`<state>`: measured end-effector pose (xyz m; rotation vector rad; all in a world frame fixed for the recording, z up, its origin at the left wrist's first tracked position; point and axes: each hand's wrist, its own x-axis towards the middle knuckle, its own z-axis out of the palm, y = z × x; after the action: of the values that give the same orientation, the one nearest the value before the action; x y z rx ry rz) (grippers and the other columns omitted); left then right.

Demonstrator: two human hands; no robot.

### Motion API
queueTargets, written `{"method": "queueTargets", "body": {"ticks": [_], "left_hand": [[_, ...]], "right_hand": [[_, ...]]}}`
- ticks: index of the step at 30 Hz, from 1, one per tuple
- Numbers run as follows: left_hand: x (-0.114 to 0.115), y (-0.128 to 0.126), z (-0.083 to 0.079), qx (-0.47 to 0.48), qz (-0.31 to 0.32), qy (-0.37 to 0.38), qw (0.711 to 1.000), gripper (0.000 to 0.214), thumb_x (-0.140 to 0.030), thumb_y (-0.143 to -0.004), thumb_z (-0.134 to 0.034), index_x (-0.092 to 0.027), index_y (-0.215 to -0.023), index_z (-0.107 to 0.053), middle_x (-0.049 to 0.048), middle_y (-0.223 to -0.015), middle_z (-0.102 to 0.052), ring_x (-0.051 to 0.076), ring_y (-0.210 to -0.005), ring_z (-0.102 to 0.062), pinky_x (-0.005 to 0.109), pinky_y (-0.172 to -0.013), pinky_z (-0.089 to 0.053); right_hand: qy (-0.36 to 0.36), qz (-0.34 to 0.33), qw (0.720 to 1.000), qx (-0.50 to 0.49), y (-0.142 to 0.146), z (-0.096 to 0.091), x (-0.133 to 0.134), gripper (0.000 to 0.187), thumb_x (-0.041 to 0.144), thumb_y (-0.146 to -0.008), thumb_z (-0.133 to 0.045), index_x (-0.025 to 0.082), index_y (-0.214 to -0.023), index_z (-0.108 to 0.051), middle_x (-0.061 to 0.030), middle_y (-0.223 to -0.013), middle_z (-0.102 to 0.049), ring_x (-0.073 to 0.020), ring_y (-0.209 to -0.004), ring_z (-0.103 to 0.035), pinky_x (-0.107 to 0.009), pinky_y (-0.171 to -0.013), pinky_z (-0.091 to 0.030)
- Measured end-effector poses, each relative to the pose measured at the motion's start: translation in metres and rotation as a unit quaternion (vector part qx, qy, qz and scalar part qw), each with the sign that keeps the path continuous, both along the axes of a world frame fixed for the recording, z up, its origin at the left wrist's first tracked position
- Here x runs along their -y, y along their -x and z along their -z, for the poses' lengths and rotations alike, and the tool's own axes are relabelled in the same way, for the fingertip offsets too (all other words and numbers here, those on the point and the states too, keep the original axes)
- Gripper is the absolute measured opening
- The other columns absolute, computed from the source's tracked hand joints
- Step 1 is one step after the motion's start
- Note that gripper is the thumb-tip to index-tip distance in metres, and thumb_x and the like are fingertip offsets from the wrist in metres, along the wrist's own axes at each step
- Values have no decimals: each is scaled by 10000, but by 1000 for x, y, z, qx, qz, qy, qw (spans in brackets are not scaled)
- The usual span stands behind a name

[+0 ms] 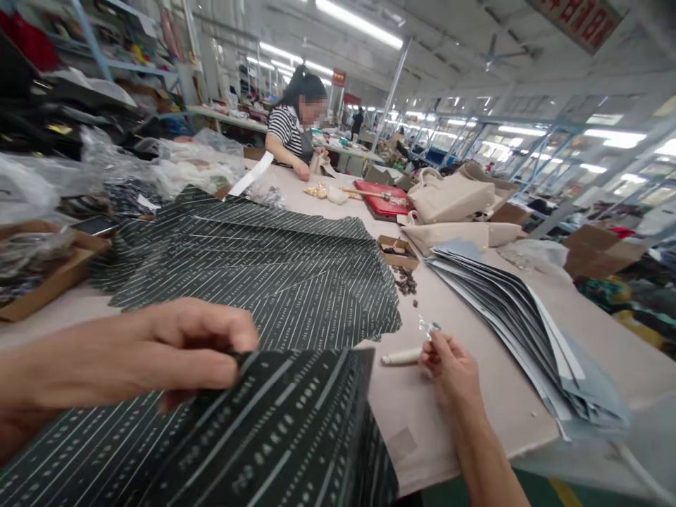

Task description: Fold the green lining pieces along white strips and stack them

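Between the thumb and fingers of my left hand (179, 352) is the edge of a black printed fabric piece (296, 422), lined with white stripes and lettering, folded up close to me. My right hand (451, 362) is over the table at the right, its fingers pinched together. At its fingertips a small shiny piece (429, 326) shows; its kind is too small to tell. Beside those fingers lies a pale rod-shaped handle (401, 358), its right end hidden by the hand. More black printed fabric (253, 274) spreads across the table beyond my left hand.
Small dark parts (405, 280) lie by a little cardboard box (397, 251). A fanned stack of dark and grey sheets (507, 310) occupies the right side. Beige bags (448, 197) and a red item (381, 199) stand farther back. A person in a striped top (285, 130) works across the table.
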<state>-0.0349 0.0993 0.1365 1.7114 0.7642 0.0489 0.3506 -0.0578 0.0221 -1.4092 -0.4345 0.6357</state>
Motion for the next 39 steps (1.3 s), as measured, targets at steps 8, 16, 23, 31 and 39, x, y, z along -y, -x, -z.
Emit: {"method": "queueTargets", "body": {"ticks": [8,16,23,31,39], "left_hand": [[25,-68,52,-163,92,-191,964,127,-344,-858,-585,-245,-872,-663,-8,-841,-654,175,-774,-582,267,-638,-327],[24,-65,71,-204,90,-119,968,159,-372,-788,-644,-231,-863,-645,-18,-797,-637,178,-764,-577,269,-649,-341],[24,-72,82,-129,112,85,981,281,-456,-752,-666,-213,-893,-675,-45,-756,-602,136,-676,-511,248,-605,-363],[34,-76,91,-71,28,257,963,327,-441,-744,-703,-178,-939,-712,-1,-769,-632,133,-673,-514,241,-623,-393],[38,-76,92,-53,3,283,958,297,-422,-741,-717,-184,-916,-686,5,-796,-660,142,-699,-552,248,-653,-439]], "right_hand": [[5,-105,994,27,24,-43,27,368,453,-695,-884,187,-880,-710,15,-688,-638,-86,-573,-584,-164,-494,-513],[39,-309,950,11,124,-17,20,190,379,-859,-744,196,-826,-706,4,-705,-672,-107,-616,-633,-209,-575,-552],[105,-316,943,27,134,8,18,184,374,-889,-707,193,-922,-724,6,-706,-713,-110,-615,-683,-207,-605,-578],[98,-350,930,-60,125,3,20,185,358,-911,-692,179,-911,-740,-49,-853,-783,-154,-730,-770,-230,-659,-645],[65,-348,934,56,125,7,21,77,238,-910,-670,213,-883,-737,18,-744,-671,-87,-587,-660,-187,-553,-569]]}}
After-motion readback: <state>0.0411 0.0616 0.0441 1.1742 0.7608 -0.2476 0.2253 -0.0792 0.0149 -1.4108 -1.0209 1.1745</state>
